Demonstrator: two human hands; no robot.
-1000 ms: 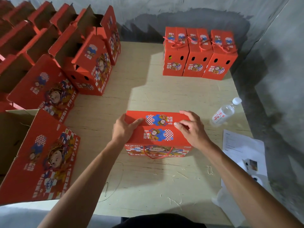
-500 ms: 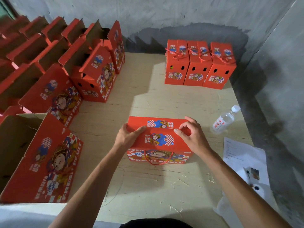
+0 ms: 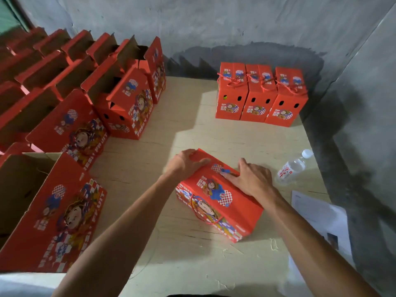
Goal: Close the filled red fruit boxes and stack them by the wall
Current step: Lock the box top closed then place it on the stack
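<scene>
A closed red fruit box [image 3: 216, 195] with a rope handle lies on the wooden table [image 3: 192, 129], turned at a slant. My left hand [image 3: 184, 162] grips its far left corner, fingers curled over the edge. My right hand [image 3: 251, 179] lies flat on the top of the box near its right side, fingers straight. Three closed red boxes [image 3: 260, 97] stand side by side by the wall at the back right.
Several open red boxes [image 3: 85, 99] with raised flaps fill the left side, the nearest one [image 3: 53, 213] at my left elbow. A water bottle [image 3: 293, 166] lies right of the box. White papers [image 3: 321, 224] lie by the right wall.
The box has turned clockwise from square to slanted. My left hand moved to its far corner and my right hand went from pinching the top to lying flat on it.
</scene>
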